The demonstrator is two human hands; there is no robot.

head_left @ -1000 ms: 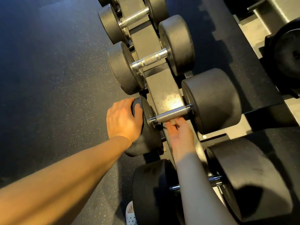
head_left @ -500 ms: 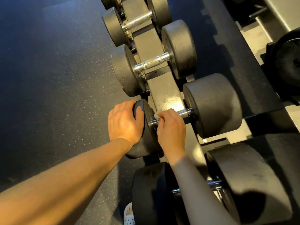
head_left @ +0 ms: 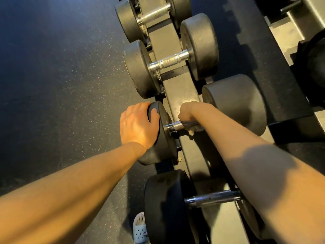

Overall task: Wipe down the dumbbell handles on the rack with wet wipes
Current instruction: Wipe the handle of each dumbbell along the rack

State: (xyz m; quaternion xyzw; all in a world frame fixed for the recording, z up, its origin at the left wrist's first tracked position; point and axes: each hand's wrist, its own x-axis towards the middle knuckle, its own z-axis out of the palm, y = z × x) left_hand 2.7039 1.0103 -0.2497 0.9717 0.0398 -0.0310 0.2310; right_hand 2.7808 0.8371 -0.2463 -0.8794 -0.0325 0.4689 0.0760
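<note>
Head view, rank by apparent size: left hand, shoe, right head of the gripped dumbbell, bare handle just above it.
1. right head
2. left hand
3. bare handle and shoe: about alike; the shoe is partly hidden, so no ranking.

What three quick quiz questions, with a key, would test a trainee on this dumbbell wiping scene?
1. True or false: the left hand grips a bare handle.
2. The right hand wraps the handle of which dumbbell: A nearest, B second nearest, C farthest?
3. Fill in: a pale ___ pokes out below the right hand.
Key: 1 false, it holds a weight head; 2 B; 3 wipe.
</note>
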